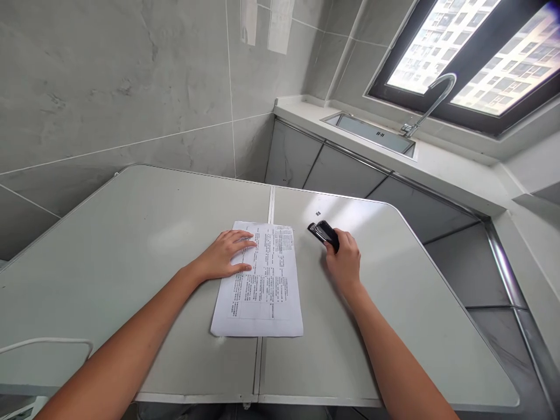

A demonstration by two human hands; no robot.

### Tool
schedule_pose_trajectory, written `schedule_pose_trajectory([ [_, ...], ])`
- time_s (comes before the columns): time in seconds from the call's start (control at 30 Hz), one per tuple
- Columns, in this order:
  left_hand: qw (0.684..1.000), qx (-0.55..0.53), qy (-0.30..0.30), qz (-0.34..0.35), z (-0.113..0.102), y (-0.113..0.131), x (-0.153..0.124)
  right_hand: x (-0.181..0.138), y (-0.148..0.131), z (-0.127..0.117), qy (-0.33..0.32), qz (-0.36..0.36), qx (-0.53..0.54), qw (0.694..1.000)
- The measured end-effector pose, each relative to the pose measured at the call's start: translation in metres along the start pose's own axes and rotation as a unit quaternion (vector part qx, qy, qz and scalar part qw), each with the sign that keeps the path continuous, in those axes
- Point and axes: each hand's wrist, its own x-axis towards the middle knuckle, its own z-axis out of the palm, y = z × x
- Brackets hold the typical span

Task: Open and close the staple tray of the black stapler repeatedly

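A printed sheet of paper [266, 291] lies flat near the middle of the grey folding table [131, 233]. My left hand [225, 255] rests on the sheet's upper left part, fingers stretched out flat and pressing it down. To the right of the paper, my right hand [345, 256] is wrapped round a black stapler [322, 233]. The stapler sits low on the tabletop, its front end pointing up and left toward the sheet's top right corner, a little apart from it.
A seam [268, 233] runs down the table's middle under the paper. Behind it a white counter [437, 163] holds a steel sink [371, 131] and a curved tap [431, 105] below a window. A tiled wall [109, 87] stands at left.
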Motion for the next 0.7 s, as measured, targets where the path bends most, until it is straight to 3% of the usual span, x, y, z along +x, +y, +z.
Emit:
schedule_pose_trajectory([
  [0.1,0.992,-0.035,0.110,-0.056,-0.004,-0.003,0.002,-0.011,-0.044,-0.003,-0.010,-0.002,0.096,0.995],
  [0.23,0.939,-0.088,0.292,-0.157,-0.011,-0.006,0.004,-0.037,-0.117,0.006,-0.163,-0.043,0.209,0.963],
  [0.37,0.913,-0.102,0.340,-0.203,-0.014,-0.010,0.004,-0.056,-0.160,0.024,-0.261,-0.100,0.205,0.938],
  [0.5,0.910,-0.110,0.335,-0.217,-0.012,-0.013,0.005,-0.062,-0.156,0.028,-0.286,-0.084,0.231,0.926],
  [0.7,0.907,-0.132,0.330,-0.225,-0.007,-0.019,0.005,-0.070,-0.103,0.000,-0.255,-0.047,0.235,0.937],
])
